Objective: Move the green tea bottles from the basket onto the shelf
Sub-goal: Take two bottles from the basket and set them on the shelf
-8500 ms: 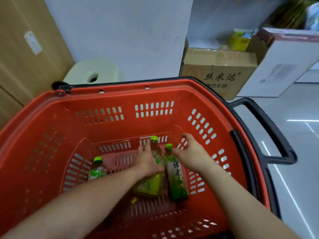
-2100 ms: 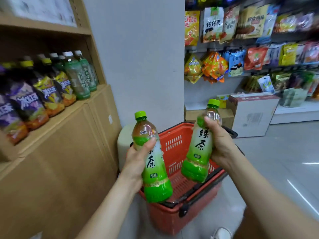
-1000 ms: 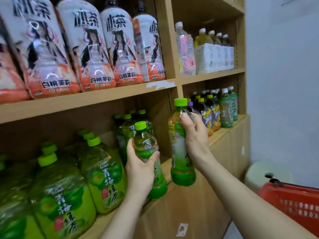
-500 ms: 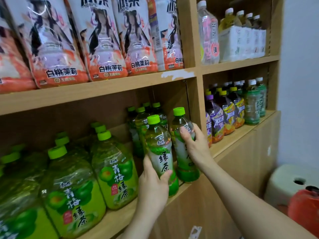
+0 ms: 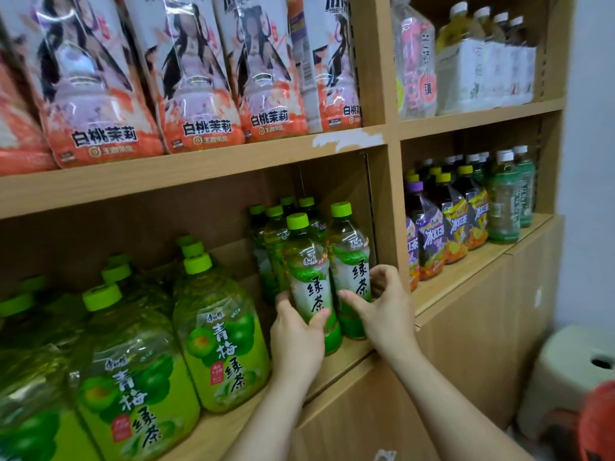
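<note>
Two green tea bottles with green caps stand upright at the front of the wooden shelf [image 5: 346, 359], side by side. My left hand [image 5: 298, 341] is wrapped around the lower part of the left bottle [image 5: 307, 267]. My right hand [image 5: 382, 307] cups the lower part of the right bottle [image 5: 349, 251], thumb in front and fingers behind it. Several more green tea bottles [image 5: 276, 234] stand behind them. A corner of the red basket [image 5: 599, 424] shows at the bottom right.
Big green plum tea jugs [image 5: 219, 331] fill the shelf to the left. A vertical shelf divider [image 5: 392, 211] stands just right of the bottles, with iced tea bottles [image 5: 456, 221] beyond. Peach tea packs [image 5: 199, 78] sit above. A pale stool [image 5: 572, 364] stands at the lower right.
Both bottles have gone further in and now stand on the shelf board in front of the row. My hands have slid down to their lower halves.
</note>
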Available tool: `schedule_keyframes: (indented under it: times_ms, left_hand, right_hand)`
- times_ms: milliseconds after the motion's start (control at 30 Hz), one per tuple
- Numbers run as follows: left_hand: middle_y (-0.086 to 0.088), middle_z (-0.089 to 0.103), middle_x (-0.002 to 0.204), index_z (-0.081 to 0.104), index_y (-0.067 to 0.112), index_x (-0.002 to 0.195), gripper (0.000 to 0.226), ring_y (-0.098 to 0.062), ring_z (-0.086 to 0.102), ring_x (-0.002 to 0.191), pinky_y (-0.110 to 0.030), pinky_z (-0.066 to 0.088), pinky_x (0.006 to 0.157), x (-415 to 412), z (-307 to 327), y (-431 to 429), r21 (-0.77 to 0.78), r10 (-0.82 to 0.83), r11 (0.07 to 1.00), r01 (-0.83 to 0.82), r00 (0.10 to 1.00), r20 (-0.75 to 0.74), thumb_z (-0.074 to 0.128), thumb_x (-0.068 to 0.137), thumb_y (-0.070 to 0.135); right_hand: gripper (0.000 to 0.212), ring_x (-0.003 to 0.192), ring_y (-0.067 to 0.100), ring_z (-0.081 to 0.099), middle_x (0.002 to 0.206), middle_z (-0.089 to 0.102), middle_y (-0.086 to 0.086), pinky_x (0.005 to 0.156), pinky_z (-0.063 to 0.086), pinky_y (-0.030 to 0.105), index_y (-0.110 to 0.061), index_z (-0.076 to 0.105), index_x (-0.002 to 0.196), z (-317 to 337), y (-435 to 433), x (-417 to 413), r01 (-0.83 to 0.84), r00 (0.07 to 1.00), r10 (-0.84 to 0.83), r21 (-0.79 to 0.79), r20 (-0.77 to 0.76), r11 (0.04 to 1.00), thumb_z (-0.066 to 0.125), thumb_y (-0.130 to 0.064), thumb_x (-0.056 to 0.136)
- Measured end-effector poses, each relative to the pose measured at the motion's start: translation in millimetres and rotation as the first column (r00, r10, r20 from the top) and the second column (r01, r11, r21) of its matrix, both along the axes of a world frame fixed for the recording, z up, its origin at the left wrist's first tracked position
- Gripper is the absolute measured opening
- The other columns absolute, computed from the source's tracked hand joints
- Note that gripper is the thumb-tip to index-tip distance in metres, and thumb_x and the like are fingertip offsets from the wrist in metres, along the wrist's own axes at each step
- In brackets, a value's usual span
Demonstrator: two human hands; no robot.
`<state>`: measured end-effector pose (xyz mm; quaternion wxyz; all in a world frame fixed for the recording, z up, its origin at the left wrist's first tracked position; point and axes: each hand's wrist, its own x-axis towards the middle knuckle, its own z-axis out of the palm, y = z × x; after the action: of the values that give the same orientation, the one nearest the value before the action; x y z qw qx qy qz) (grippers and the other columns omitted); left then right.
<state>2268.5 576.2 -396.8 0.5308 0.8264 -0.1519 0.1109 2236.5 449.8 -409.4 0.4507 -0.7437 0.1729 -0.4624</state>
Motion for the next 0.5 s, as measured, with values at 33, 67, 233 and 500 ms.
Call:
schedule_keyframes:
  times_ms: [33, 67, 233, 500]
  left_hand:
    - [-0.011, 0.062, 0.121, 0.040, 0.012, 0.132, 0.063, -0.030, 0.061, 0.107, -0.033, 0.048, 0.085, 3, 0, -2, -0.009, 0.016, 1.000, -0.016, 1.000, 0.002, 0.072, 0.081, 0.026]
    - [-0.012, 0.063, 0.120, 0.042, 0.012, 0.131, 0.061, -0.031, 0.061, 0.107, -0.035, 0.048, 0.085, 6, 0, -4, -0.018, 0.032, 0.999, -0.032, 0.999, 0.004, 0.073, 0.080, 0.026]
    - [-0.015, 0.066, 0.116, 0.043, 0.010, 0.131, 0.063, -0.033, 0.062, 0.106, -0.038, 0.051, 0.084, 16, -4, -13, -0.032, 0.068, 0.997, -0.067, 0.998, 0.015, 0.073, 0.080, 0.029]
    - [-0.006, 0.059, 0.129, 0.028, 0.018, 0.143, 0.082, -0.026, 0.057, 0.116, -0.031, 0.045, 0.090, 12, -12, -12, -0.015, 0.078, 0.997, -0.077, 0.983, 0.165, 0.076, 0.077, 0.016]
  right_hand:
    - [0.051, 0.088, 0.010, 0.057, 0.097, 0.059, -0.009, 0.074, 0.045, 0.021, -0.019, 0.050, 0.104, 2, 0, 4, -0.001, 1.000, 0.001, 0.006, -0.017, 1.000, 0.084, -0.032, 0.068]
    - [0.051, 0.087, 0.009, 0.056, 0.097, 0.059, -0.009, 0.074, 0.044, 0.020, -0.019, 0.050, 0.105, 4, 0, 7, 0.004, 0.999, -0.003, 0.011, -0.035, 1.000, 0.083, -0.033, 0.068]
    - [0.053, 0.095, 0.022, 0.063, 0.103, 0.066, -0.002, 0.081, 0.052, 0.039, -0.021, 0.050, 0.109, 5, -3, 22, 0.038, 0.992, -0.034, 0.036, -0.118, 0.999, 0.080, -0.042, 0.070]
    - [0.040, 0.100, 0.025, 0.064, 0.108, 0.069, 0.001, 0.076, 0.047, 0.033, -0.020, 0.053, 0.115, -3, 1, 14, 0.133, 0.965, -0.164, -0.159, -0.203, 0.978, 0.066, -0.043, 0.085]
